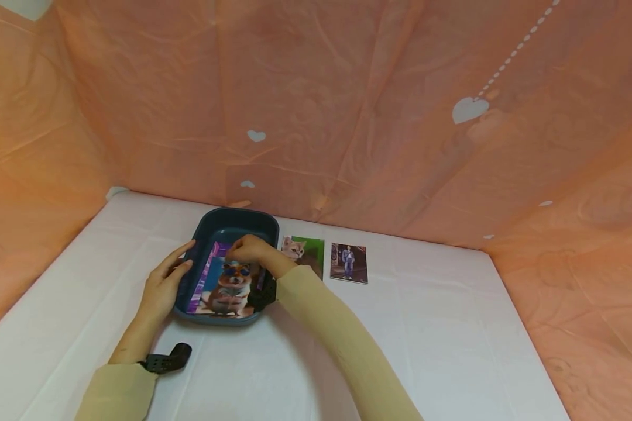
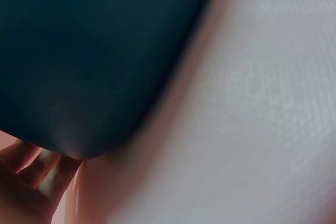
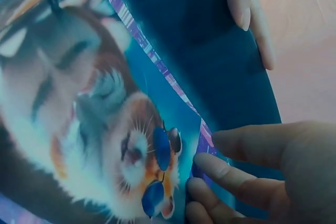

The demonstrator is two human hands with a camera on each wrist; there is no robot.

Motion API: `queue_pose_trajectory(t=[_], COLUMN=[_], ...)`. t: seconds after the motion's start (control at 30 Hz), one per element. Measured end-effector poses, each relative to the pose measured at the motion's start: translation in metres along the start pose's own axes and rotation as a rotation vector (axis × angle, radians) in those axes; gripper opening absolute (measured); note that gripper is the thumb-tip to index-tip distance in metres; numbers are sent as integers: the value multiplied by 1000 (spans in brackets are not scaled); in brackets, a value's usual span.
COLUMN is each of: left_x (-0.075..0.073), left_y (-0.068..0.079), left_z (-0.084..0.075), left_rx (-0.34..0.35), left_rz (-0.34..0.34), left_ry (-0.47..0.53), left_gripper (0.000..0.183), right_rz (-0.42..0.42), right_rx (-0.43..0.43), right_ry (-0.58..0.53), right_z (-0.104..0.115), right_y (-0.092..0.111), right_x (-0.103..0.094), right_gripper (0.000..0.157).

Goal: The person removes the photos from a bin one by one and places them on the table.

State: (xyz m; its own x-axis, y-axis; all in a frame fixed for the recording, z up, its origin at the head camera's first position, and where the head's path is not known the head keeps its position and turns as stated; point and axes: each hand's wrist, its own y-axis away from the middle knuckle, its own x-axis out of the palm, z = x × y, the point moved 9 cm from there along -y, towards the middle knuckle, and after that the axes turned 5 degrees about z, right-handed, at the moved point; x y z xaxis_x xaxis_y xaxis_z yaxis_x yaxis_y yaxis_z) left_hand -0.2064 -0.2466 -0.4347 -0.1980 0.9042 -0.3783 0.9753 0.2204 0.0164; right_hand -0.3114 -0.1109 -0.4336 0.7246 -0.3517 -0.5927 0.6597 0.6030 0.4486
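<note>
L hand (image 1: 163, 285), fingers near-straight, on rim of dk-blue rounded plastic tray (image 1: 237, 220), prob. steadying it; R hand (image 1: 250, 249), fingertips nearly closed, pinches far edge of glossy animal-picture print (image 1: 229, 290) inside.

On the table (image 1: 426, 327) we see a tray (image 1: 237, 221) holding a picture (image 1: 232, 295), a second picture (image 1: 313, 250) just right of the tray, a third picture (image 1: 349, 264) farther right, and a curtain (image 1: 316, 105) behind.

The tray (image 1: 239, 221) looks like smooth plastic, the animal picture (image 1: 227, 297) like glossy paper.
</note>
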Motion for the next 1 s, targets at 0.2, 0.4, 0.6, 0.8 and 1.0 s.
queue_pose_trajectory(t=[0.2,0.4,0.6,0.8,1.0], left_x=[1,1,0,1,1], left_y=[0,2,2,2,1], left_z=[0,0,0,1,-2], left_rx=[-3,-2,3,-24,-3], left_rz=[2,-6,3,16,13], left_ry=[-1,-12,-4,-1,12], left_gripper=[46,46,46,48,47], right_rz=[-6,15,51,39,1], right_rx=[27,4,-23,-58,-92], right_ry=[24,-127,-154,-280,-388], right_z=[-2,-4,-3,-1,1], right_y=[0,1,3,5,10], right_x=[0,1,3,-1,-8], right_gripper=[19,19,26,27,29])
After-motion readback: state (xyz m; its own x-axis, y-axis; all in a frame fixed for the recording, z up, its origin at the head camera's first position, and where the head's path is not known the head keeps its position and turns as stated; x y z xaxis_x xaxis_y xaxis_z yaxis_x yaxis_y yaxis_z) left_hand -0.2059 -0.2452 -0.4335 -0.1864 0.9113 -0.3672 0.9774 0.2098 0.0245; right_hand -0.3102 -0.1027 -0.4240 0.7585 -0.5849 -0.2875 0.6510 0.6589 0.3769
